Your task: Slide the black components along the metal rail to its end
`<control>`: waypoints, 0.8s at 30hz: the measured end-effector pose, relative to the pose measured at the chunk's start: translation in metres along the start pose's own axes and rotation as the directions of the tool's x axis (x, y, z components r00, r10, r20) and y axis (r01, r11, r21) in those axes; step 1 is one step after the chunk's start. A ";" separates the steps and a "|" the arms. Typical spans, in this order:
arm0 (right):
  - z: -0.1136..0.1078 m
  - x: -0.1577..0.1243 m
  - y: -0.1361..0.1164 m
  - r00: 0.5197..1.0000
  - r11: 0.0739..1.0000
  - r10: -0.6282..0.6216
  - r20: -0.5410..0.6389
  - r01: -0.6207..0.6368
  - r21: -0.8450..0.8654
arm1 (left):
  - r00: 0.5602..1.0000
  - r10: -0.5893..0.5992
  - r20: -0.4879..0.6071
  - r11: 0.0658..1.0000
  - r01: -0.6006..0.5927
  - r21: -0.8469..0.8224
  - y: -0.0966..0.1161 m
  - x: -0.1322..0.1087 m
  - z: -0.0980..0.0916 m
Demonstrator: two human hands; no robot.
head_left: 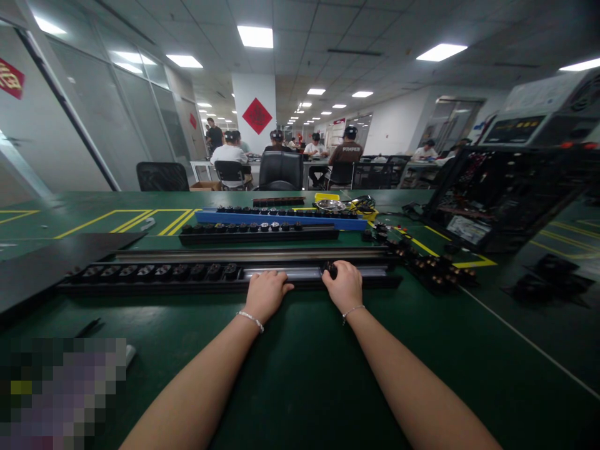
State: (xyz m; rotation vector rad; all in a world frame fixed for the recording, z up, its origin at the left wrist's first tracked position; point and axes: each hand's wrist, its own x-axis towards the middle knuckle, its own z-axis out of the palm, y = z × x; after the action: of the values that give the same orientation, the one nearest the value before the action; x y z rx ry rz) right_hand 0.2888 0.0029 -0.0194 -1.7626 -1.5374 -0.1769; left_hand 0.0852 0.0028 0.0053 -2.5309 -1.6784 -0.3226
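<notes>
A long black rail lies across the green table, with several round black parts in a row in its left half. My left hand rests on the rail just right of that row, its fingers over the far edge and its thumb pointing right; the fingertips are hidden behind the hand. Farther right, my right hand grips a small round black part between thumb and fingers, at the rail's channel. A gap showing the pale channel lies between the hands.
Behind the rail are another black rail with round parts and a blue tray. Loose black parts lie to the right, near an open computer case. A dark panel is at the left. People sit in the background.
</notes>
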 end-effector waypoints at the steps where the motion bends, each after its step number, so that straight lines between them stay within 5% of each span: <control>1: 0.000 0.000 0.000 1.000 1.000 0.002 0.002 -0.002 -0.001 | 1.000 0.004 -0.005 1.000 -0.004 0.004 0.000 0.000 0.000; 24: -0.008 0.004 0.008 0.997 0.996 0.070 -0.018 -0.071 -0.049 | 0.998 0.016 -0.059 1.000 -0.016 0.007 -0.001 -0.002 0.002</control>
State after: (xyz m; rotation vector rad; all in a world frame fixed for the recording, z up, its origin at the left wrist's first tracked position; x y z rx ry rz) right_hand 0.3001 0.0013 -0.0147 -1.8464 -1.4685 -0.1955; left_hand 0.0837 0.0019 0.0027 -2.5034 -1.6346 -0.3855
